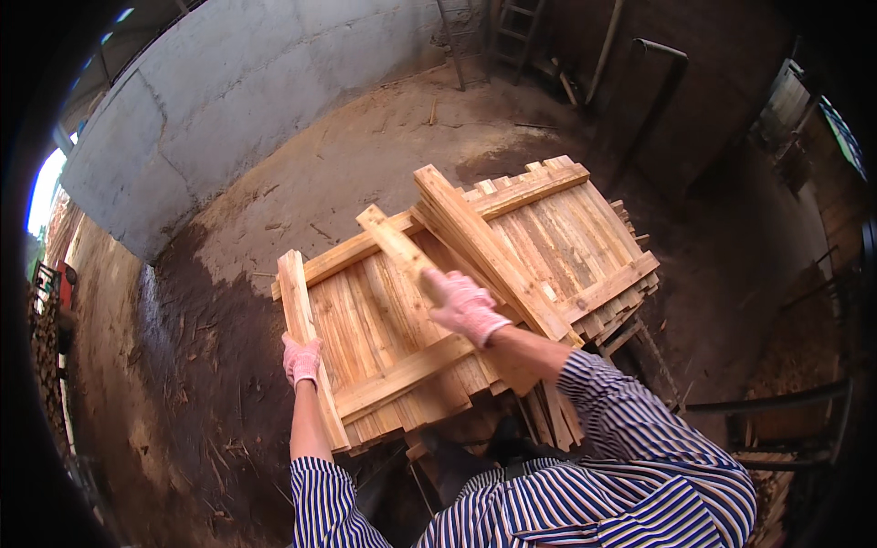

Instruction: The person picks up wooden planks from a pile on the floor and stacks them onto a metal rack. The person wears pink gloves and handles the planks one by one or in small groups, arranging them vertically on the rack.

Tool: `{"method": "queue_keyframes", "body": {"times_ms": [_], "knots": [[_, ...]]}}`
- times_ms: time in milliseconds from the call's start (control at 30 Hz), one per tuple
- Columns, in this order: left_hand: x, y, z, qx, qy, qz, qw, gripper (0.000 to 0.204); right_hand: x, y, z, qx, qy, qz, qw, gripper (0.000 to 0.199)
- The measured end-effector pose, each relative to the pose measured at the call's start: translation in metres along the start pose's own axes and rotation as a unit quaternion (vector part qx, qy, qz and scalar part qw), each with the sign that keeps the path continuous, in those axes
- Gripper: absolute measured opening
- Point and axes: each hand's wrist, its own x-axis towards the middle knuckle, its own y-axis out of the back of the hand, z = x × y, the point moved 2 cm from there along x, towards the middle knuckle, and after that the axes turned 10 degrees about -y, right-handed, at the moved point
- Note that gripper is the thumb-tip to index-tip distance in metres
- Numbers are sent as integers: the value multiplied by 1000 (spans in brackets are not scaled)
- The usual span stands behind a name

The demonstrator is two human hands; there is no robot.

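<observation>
My left hand [301, 358], in a pinkish-white knit glove, grips the outer side of a wooden board [298, 297] standing along the left end of a stack of planks [365, 306]. My right hand [464, 306], in a matching glove and slightly blurred, is closed around another wooden board [391, 236]. That board slants over the middle of the stack, its far end beyond a long crosspiece [343, 260]. Its near part is partly hidden behind my hand and forearm. Just right of it, several thicker boards [498, 260] lie together diagonally across the stack.
A second crosspiece [402, 374] runs along the stack's near side. A grey concrete wall [274, 82] stands beyond the dirt floor [320, 192], which is littered with wood scraps. At the back is a ladder-like frame [518, 32]; a dark metal rail [776, 402] stands at right.
</observation>
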Motion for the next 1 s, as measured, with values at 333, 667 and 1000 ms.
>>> {"method": "queue_keyframes", "body": {"times_ms": [333,667,1000], "knots": [[6,-1,-16,-3,-8,21,1000,90,58,80,79,81,-51,8,995,85],[0,15,-25,-22,0,7,1000,71,-3,1,-64,-14,-100,53,993,91],[32,-19,-43,-205,-62,-19,977,68,-12,-185,-198,172,49,-82,980,87]]}}
